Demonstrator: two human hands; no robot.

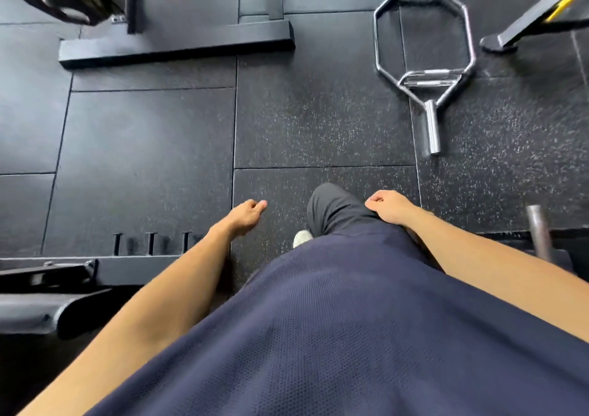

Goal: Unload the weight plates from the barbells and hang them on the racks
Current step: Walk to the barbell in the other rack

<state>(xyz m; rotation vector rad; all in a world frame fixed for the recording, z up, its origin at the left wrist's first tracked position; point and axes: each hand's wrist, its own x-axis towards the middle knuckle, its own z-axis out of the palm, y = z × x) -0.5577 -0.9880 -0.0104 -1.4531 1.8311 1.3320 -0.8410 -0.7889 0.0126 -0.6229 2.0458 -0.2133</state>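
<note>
1. The left hand (243,216) and right hand (387,206) hang loosely curled, holding nothing
2. A chrome hex bar (424,55) lies on the black rubber floor (153,160)
3. A black steel frame base (175,47) stands upper left

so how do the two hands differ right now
The left hand hangs clear of the body over the rubber floor; the right hand lies against the dark trouser leg. The left hand shows its thumb side with a fingertip poking out; the right hand shows its back, fingers curled under. Both are bare, loosely curled and hold nothing.
</note>
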